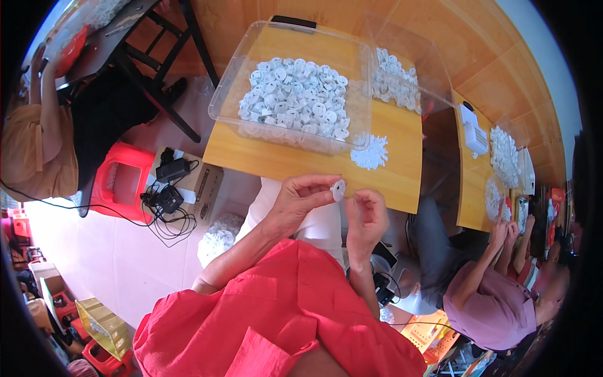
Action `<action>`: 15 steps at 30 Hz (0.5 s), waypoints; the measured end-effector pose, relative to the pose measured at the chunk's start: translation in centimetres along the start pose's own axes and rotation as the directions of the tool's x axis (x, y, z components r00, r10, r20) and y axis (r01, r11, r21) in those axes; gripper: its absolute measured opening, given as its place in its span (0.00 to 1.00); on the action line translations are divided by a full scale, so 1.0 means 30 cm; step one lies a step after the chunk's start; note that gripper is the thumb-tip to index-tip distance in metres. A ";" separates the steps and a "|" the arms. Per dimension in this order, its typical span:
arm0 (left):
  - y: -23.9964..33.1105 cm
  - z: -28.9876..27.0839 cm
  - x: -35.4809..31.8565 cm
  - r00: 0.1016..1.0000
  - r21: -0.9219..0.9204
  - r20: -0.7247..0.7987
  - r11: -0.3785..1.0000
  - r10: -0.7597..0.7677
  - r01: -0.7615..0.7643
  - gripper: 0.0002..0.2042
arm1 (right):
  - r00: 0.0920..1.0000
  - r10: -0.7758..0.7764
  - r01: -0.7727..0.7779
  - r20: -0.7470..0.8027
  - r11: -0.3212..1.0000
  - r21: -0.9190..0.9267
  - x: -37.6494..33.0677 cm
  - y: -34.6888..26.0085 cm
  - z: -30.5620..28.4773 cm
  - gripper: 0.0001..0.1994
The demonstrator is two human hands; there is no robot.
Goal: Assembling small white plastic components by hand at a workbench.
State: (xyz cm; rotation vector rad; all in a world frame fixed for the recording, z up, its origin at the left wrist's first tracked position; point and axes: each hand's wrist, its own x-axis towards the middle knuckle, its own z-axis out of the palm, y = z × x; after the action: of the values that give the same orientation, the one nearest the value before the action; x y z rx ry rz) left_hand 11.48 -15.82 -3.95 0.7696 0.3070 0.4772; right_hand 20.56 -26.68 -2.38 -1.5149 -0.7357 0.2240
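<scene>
Just in front of the table's near edge, my left hand (303, 200) pinches a small round white plastic part (338, 190) between thumb and fingertips. Close to its right side is my right hand (367, 220), its fingers curled and thumb pressed toward them. Whatever those fingers hold, if anything, is too small to make out. Beyond my hands, a clear plastic bin (220, 94) on the yellow table (396, 179) contains many similar white round parts (295, 94). Right of the bin's near corner lies a pile of small white pieces (370, 152).
A second clear bin (433, 75) with white parts stands behind right. To the left are a red stool (119, 179) and a cardboard box (207, 191) with black adapters and cables (171, 182). A co-worker in purple (493, 301) sits right; another person (41, 144) sits far left.
</scene>
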 end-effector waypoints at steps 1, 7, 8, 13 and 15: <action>0.003 0.004 0.001 1.000 0.000 0.001 1.000 0.002 -0.002 0.14 | 0.999 0.015 -0.015 -0.033 1.000 0.009 -0.001 0.003 -0.008 0.06; 0.013 0.027 0.019 0.999 -0.068 -0.024 0.997 -0.023 0.022 0.14 | 0.941 -0.333 0.337 0.067 0.891 -0.304 0.023 -0.018 0.018 0.07; 0.011 0.031 0.024 0.999 -0.085 -0.028 0.996 -0.019 0.017 0.14 | 0.941 -0.333 0.337 0.064 0.891 -0.304 0.023 -0.015 0.021 0.07; -0.012 0.025 0.043 1.000 -0.083 -0.022 0.997 0.003 -0.005 0.15 | 0.932 -0.361 0.345 0.020 0.871 -0.348 0.026 0.012 0.032 0.10; -0.012 0.031 0.054 0.996 -0.048 -0.081 0.999 -0.028 0.024 0.14 | 0.926 -0.378 0.360 0.018 0.863 -0.354 0.033 0.008 0.028 0.10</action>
State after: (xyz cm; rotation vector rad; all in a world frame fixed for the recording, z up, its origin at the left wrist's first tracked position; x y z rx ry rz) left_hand 13.37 -15.75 -3.71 0.7006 0.3802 0.4910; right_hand 20.91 -25.40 -2.39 -1.6709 -1.0492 -0.2516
